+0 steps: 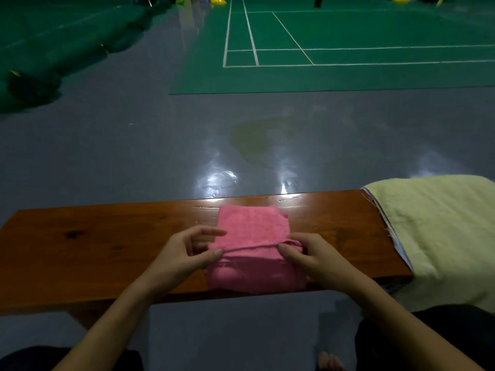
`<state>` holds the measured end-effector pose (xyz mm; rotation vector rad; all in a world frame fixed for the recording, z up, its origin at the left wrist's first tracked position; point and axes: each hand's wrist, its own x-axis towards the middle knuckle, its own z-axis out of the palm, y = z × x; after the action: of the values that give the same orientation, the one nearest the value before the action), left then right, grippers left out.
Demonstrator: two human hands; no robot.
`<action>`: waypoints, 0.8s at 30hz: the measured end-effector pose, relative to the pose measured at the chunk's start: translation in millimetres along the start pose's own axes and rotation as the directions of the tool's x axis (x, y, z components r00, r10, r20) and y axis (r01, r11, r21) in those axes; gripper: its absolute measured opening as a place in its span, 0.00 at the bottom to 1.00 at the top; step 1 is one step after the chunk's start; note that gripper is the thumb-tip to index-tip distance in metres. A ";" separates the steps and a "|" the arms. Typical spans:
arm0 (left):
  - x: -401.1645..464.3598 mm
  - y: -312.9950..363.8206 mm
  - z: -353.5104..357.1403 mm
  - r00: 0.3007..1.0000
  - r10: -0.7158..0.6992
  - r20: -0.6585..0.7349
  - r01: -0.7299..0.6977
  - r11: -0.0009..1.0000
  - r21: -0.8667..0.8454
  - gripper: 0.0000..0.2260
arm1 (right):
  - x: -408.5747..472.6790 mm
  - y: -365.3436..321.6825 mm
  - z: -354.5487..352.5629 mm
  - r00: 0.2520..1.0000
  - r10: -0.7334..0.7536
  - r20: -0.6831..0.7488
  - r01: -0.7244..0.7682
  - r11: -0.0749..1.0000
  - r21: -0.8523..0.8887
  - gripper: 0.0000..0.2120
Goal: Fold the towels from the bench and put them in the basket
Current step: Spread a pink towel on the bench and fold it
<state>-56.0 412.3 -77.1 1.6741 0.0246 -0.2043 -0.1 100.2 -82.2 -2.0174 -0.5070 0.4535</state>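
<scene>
Hands (pixel 184 253) (pixel 318 259) pinching nubby pink towel (pixel 254 226)

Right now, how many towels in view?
2. Pink towel mid-bench, pinched by left hand and right hand. Pale yellow towel draped over the bench's right end; more may lie beneath it.

Both bare forearms are stretched forward over the near edge of the counter (pixel 112 253). The left hand (pixel 184 253) is held above its middle, thumb pressed against curled fingers in a pinch, index finger extended. The right hand (pixel 312 259) is held just beside it, fingers curled, thumb pinched down.
</scene>
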 end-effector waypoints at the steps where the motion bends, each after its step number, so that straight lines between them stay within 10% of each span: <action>1: 0.1 -2.0 0.0 1.000 -0.025 0.011 0.026 0.999 -0.019 0.16 | -0.9 -0.5 0.4 1.000 0.021 0.011 -0.021 0.999 0.034 0.16; 11: 15.5 -5.7 15.3 0.997 -0.003 -0.076 -0.001 0.999 -0.050 0.13 | 3.7 -11.7 2.0 0.930 0.347 0.120 -0.359 0.790 0.496 0.18; 16: 36.8 -9.5 19.3 0.970 -0.019 -0.243 0.011 0.999 -0.034 0.22 | 5.5 -12.4 -10.4 0.950 0.212 0.229 -0.302 0.804 0.511 0.24; 24: 66.0 1.4 22.7 0.972 -0.056 -0.228 0.052 0.998 -0.023 0.08 | 27.1 -5.4 -6.4 0.952 0.273 -0.142 -0.217 0.923 0.317 0.07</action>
<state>6.4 382.9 -87.8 1.6736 0.2446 -0.0504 25.1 112.2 -77.4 -1.8113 -0.0621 0.4600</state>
